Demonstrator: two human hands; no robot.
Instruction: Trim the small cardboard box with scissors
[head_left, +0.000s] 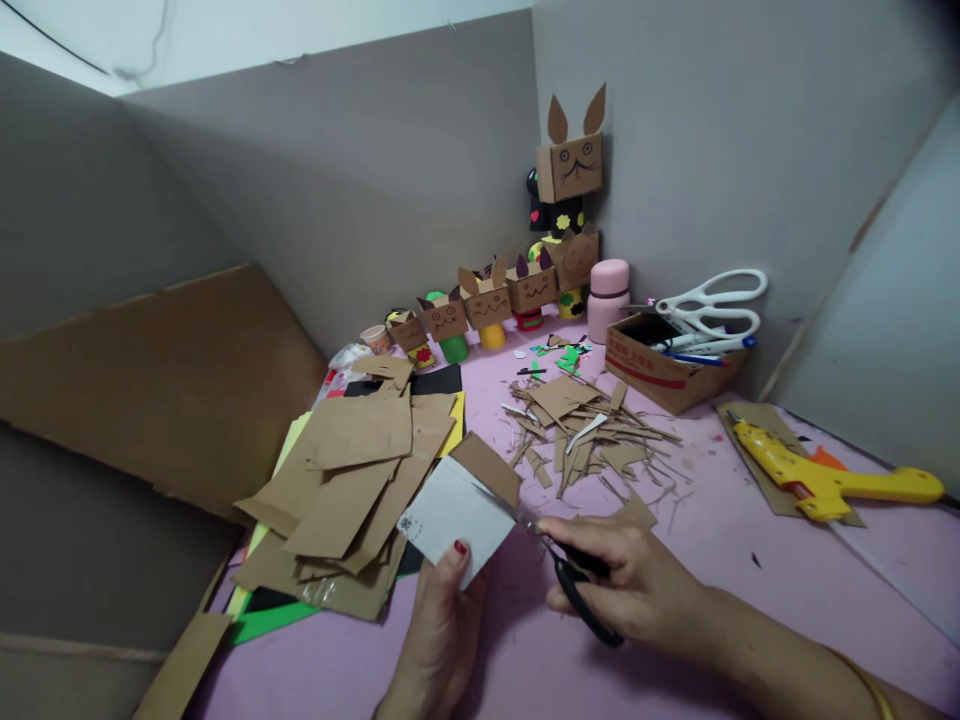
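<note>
Head: scissors (574,594) against white-faced cardboard (450,520)

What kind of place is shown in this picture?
Probably a craft workspace: scissors in the right hand, a yellow glue gun, and cardboard animal figures lined up at the back.

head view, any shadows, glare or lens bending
Head view: light is soft, dim; a faint shadow lies on the table near the right hand; a small glint low on the cardboard pile; top right corner dark; walls slant, perhaps lens stretch.
</note>
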